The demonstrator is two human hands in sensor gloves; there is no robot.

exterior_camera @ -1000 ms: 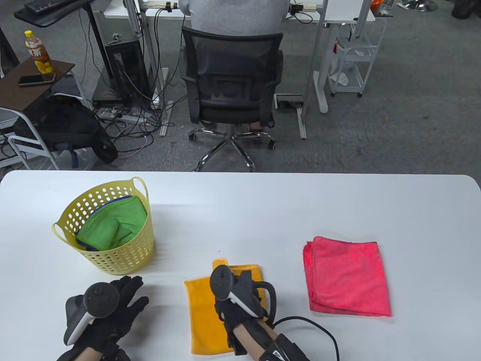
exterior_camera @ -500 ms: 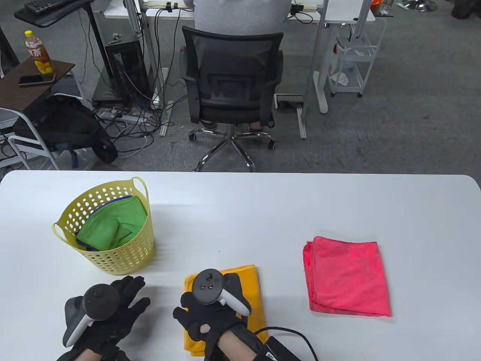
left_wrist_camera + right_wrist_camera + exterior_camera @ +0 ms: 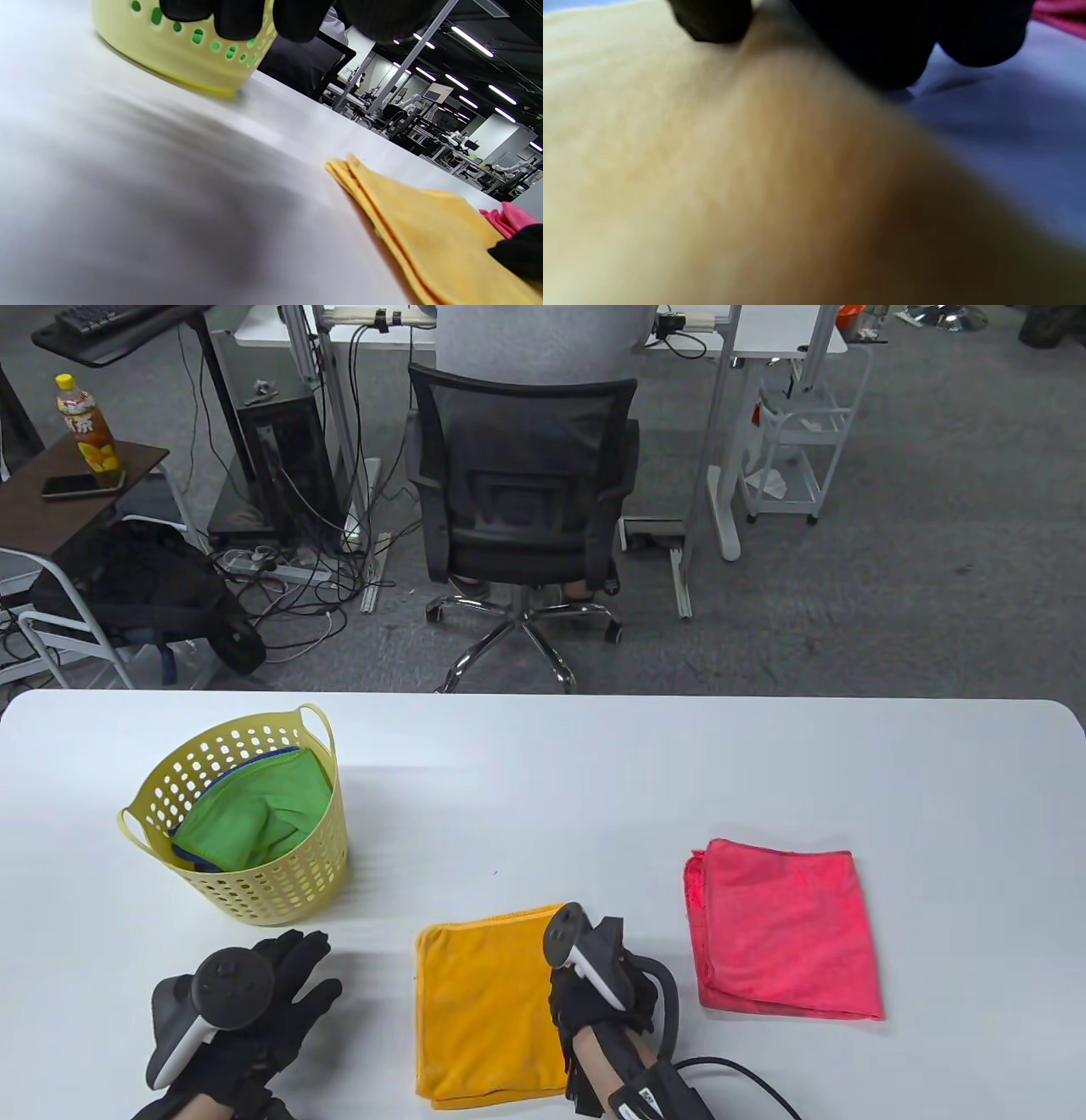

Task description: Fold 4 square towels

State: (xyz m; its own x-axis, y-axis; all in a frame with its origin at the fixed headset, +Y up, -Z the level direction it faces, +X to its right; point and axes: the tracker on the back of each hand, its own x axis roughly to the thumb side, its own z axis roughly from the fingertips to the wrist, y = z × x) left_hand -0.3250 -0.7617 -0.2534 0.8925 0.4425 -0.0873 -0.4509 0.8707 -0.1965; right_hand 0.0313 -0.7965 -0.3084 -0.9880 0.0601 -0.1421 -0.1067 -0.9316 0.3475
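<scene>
Orange towel [image 3: 488, 1005] folded, soft and limp
Right hand [image 3: 598, 993] on its right edge, grip unclear; left hand [image 3: 254, 1010] relaxed, empty; pinch layered corners.

The table view is bright and evenly lit from overhead; the white bench [image 3: 594, 780] shows soft shadows beside the yellow basket [image 3: 254, 891] and under the hands, and straight lines bow slightly toward the edges. The left wrist view is sharp only far off (ceiling strip lights [image 3: 471, 40] glare there); its near bench is smeared grey. The right wrist view is badly blurred; the orange towel [image 3: 670, 169] fills it, darkening toward the lower right.
</scene>
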